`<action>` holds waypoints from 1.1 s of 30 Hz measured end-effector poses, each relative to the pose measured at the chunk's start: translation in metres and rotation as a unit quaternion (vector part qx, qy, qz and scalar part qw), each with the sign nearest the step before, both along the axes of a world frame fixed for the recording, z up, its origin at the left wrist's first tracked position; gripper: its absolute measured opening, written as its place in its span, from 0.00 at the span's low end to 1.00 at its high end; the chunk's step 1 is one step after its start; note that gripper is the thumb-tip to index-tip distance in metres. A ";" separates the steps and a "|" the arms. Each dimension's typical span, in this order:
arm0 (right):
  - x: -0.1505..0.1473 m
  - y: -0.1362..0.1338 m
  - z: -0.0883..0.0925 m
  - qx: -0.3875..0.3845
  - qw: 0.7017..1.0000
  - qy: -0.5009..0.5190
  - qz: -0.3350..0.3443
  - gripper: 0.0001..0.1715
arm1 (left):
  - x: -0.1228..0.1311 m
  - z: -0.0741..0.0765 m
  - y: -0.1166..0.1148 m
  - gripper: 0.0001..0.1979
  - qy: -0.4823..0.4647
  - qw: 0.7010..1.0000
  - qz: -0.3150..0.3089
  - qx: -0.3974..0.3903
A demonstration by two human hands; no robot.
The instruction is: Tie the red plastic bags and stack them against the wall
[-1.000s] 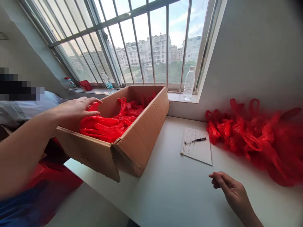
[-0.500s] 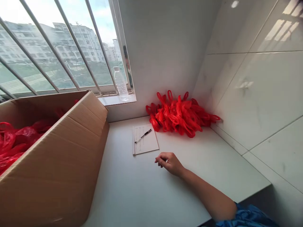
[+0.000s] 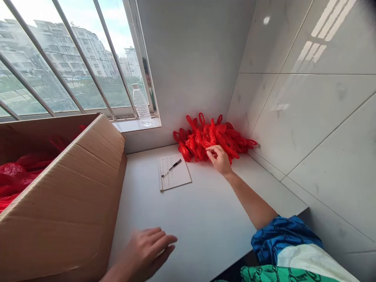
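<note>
curling by red bags [image 3: 229, 136], right hand [image 3: 219, 160] hides its grip, empty left hand [image 3: 149, 248] half-open, notepad [image 3: 178, 178] illegible.

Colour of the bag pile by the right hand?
Bright red. The bag pile by the right hand shows best in the head view.

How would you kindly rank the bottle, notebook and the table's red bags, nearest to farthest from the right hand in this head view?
1. Red bags: just beyond the right hand.
2. Notebook: left of the hand.
3. Bottle: farther left, on the windowsill.
</note>
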State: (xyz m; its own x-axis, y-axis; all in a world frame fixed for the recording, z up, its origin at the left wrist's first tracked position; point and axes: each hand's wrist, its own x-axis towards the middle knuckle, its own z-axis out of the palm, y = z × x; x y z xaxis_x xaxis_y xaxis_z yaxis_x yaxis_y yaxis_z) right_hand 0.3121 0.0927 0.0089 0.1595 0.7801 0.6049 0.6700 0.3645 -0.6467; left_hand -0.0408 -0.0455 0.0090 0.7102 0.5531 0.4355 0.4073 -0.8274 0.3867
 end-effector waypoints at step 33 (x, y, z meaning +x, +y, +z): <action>-0.065 -0.068 -0.019 -0.077 0.944 -0.075 0.310 0.11 | 0.028 -0.007 0.058 0.13 -0.400 0.858 0.304 -0.105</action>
State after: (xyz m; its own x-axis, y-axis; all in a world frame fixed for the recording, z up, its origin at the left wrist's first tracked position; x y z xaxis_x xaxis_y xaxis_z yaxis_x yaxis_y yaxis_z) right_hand 0.2467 0.0246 -0.0102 -0.4363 0.7759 0.4557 0.4464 0.6264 -0.6391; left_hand -0.0125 0.0126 0.0016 -0.2182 0.8413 0.4945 0.2740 -0.4335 0.8585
